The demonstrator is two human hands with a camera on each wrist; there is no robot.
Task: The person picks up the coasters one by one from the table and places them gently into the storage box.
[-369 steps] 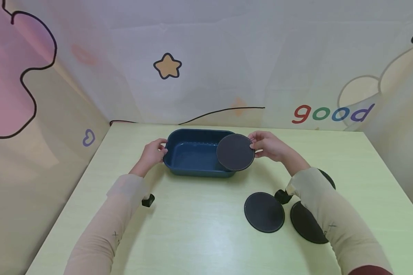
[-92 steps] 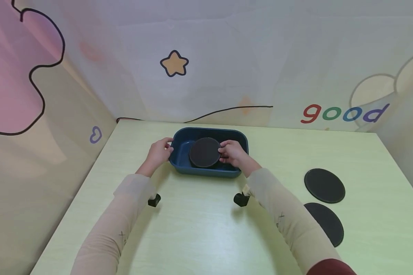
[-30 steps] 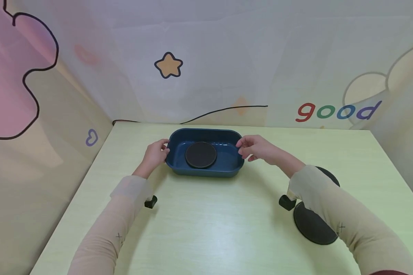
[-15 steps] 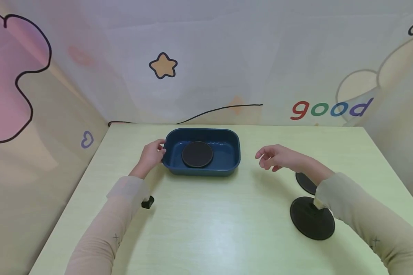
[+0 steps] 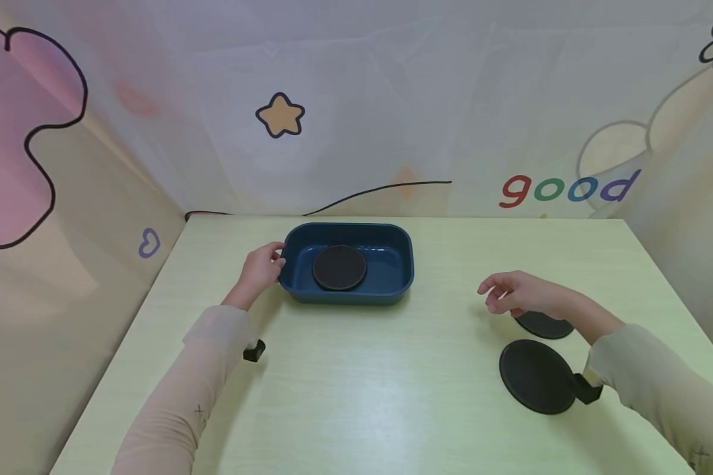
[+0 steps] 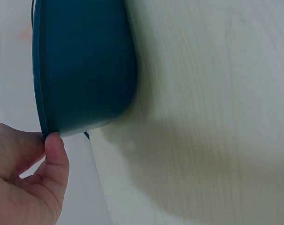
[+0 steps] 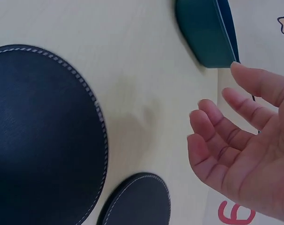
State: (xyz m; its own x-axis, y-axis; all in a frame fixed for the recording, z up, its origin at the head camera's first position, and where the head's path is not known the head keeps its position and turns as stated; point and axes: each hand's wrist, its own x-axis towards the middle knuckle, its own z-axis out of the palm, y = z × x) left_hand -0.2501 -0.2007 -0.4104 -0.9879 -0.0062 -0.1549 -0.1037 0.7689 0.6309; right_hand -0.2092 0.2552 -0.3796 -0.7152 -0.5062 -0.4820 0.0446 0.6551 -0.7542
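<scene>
My left hand (image 5: 261,269) pinches the left end of a deep blue rectangular dish (image 5: 386,298) between thumb and fingers; the left wrist view shows the thumb on its rim. A round black coaster (image 5: 339,267) lies inside, left of the dish's middle; whether others lie beneath it I cannot tell. Over the table on the right, my right hand (image 5: 525,293) hovers with loosely bent fingers, holding nothing. Just below it is a black coaster (image 5: 543,324), partly covered by the hand. Nearer me lies another coaster (image 5: 535,379); white edge stitching shows on this coaster (image 7: 43,136) in the right wrist view.
A pale wooden table (image 5: 356,396) carries everything. A printed cloth wall (image 5: 362,119) rises behind the table's back edge, close behind the dish. Black wrist mounts stick out beneath both sleeves, the right mount (image 5: 587,389) beside the nearer coaster.
The coaster my right hand held 3.1 s ago now lies in the dish. That hand has let go and swung right, toward the coasters on the table. My left hand stays on the dish.
</scene>
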